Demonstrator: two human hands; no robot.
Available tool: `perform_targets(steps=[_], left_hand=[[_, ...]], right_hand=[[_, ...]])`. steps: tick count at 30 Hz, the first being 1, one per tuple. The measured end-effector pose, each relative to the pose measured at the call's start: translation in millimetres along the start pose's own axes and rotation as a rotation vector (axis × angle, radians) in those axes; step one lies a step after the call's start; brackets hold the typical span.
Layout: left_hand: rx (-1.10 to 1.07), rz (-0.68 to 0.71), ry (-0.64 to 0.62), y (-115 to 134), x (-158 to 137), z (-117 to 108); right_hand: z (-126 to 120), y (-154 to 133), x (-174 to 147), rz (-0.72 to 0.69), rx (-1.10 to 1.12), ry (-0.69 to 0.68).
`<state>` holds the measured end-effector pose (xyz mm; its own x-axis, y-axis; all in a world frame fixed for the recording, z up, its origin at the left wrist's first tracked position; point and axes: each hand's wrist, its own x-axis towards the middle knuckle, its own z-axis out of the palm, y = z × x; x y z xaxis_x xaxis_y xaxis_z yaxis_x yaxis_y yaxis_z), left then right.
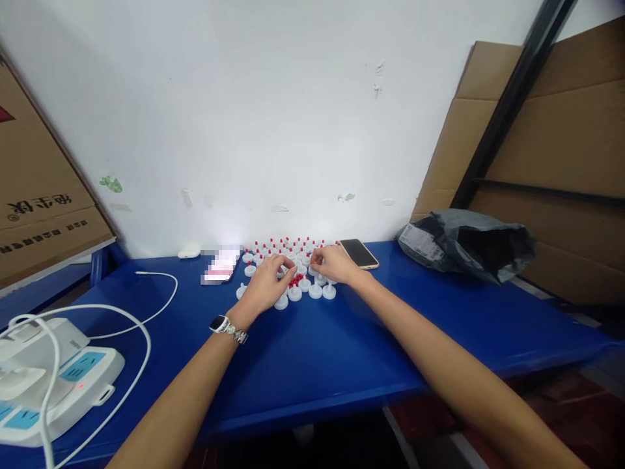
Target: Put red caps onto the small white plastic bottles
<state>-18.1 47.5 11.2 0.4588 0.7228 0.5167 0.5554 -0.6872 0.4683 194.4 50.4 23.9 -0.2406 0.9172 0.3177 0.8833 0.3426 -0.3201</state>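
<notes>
White round caps with pointed nozzles stand in a cluster on the blue table; one bare-tipped cap [329, 291] is at the front right of it. Many caps towards the wall carry small red tips. A little heap of loose red tips [295, 281] lies amid the cluster, between my hands. My left hand [267, 281], with a watch [219, 324] on its wrist, curls its thumb and fingers together over the left part of the caps. Over the right part, my right hand [334, 262] is closed in a pinch. Whatever either hand's fingertips hold is too small or hidden to make out.
A phone [359, 253] lies right of the caps, and another lit, blurred phone [223, 264] left of them. A grey plastic bag [463, 244] sits at the right. A white power strip [88, 381] with looping cables occupies the left. Cardboard [43, 176] and a wall border the table.
</notes>
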Motion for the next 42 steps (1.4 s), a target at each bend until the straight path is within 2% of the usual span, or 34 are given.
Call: perform_targets(steps=[4, 7, 10, 13, 15, 18, 21, 24, 28, 31, 34, 39, 42], left_hand=[[0.025, 0.0, -0.007, 0, -1, 0], [0.037, -0.005, -0.002, 1, -2, -1], [0.041, -0.012, 0.0, 1, -3, -3], [0.051, -0.016, 0.012, 0, -4, -5], [0.048, -0.014, 0.049, 1, -4, -6], [0.022, -0.004, 0.105, 5, -5, -6], [-0.051, 0.015, 0.059, 12, -6, -5], [-0.132, 0.037, 0.008, 18, -6, -5], [-0.157, 0.05, 0.043, 23, -8, -7], [-0.171, 0.05, 0.045, 25, -9, -8], [-0.166, 0.047, 0.044, 26, -8, -8], [-0.295, -0.02, 0.19, 34, -6, -2], [-0.412, -0.072, 0.234, 39, -3, 5]], right_hand=[[-4, -3, 13, 0.078, -0.108, 0.028], [-2, -6, 29, 0.129, -0.239, -0.03], [-1, -11, 42, 0.1, -0.351, -0.135], [-6, -15, 42, 0.083, -0.352, -0.099], [-10, -19, 35, 0.097, -0.264, 0.006], [-11, -30, 18, 0.117, 0.02, 0.135], [-1, -43, 2, 0.088, 0.358, 0.168], [10, -51, -6, 0.026, 0.593, 0.179], [17, -56, -9, -0.055, 0.826, 0.201], [18, -60, -11, -0.063, 0.93, 0.189], [20, -68, -13, -0.001, 1.015, 0.223], [27, -83, -16, 0.024, 1.051, 0.336], [28, -88, -16, 0.042, 1.024, 0.36]])
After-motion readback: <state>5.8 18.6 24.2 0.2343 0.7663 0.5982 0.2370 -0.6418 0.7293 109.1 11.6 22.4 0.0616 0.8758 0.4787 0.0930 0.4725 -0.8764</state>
